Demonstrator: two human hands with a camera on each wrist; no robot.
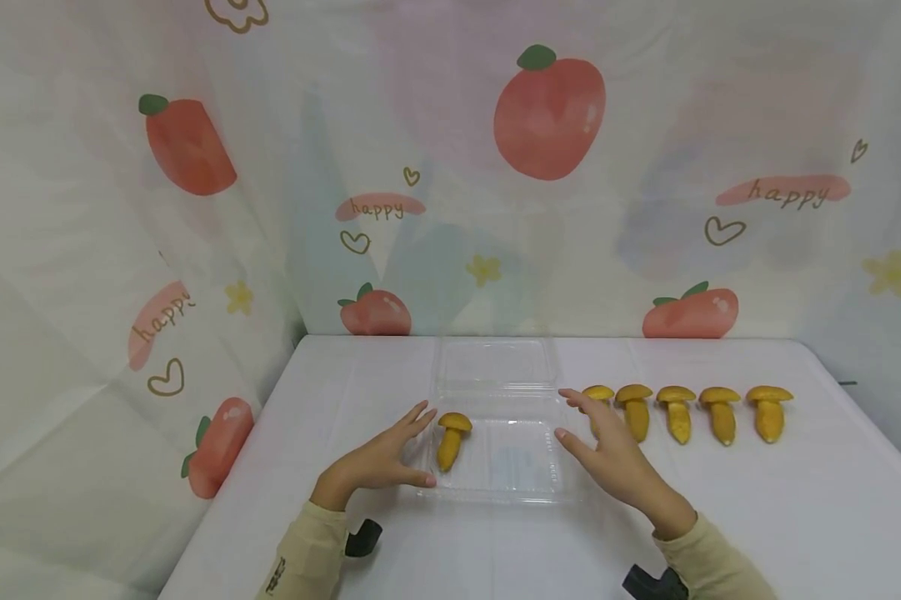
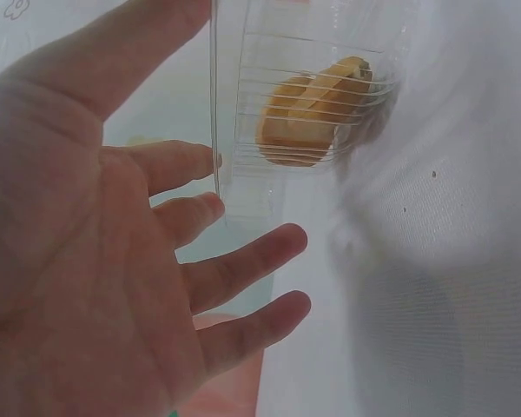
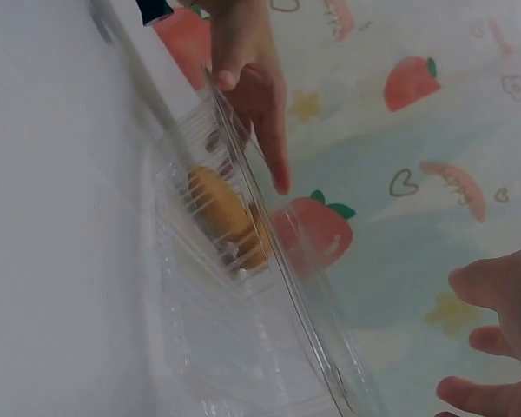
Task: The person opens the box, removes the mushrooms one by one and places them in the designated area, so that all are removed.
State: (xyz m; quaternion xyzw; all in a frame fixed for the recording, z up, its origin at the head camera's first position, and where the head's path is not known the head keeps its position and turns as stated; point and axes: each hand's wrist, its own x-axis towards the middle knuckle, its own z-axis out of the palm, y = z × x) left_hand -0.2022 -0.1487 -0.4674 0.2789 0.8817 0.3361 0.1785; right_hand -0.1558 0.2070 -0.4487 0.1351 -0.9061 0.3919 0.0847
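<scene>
A clear plastic clamshell box [image 1: 521, 458] lies with its lid [image 1: 495, 362] folded back toward the wall. One yellow-brown mushroom [image 1: 450, 446] rests at the left end of its base, cap away from me; in the left wrist view this mushroom [image 2: 308, 117] shows through the ribbed side. My left hand [image 1: 378, 460] is spread at the box's left side, thumb and fingertips right at the rim. On the other side my right hand [image 1: 617, 462] hovers near the right edge, fingers apart and holding nothing, and it partly hides the nearest mushroom of a row.
Several more mushrooms [image 1: 677, 412] stand in a row on the white table [image 1: 758, 517], right of the box. A printed curtain [image 1: 450, 125] with fruit pictures closes off the back and left side. Dark wrist devices [image 1: 363, 537] sit under both forearms.
</scene>
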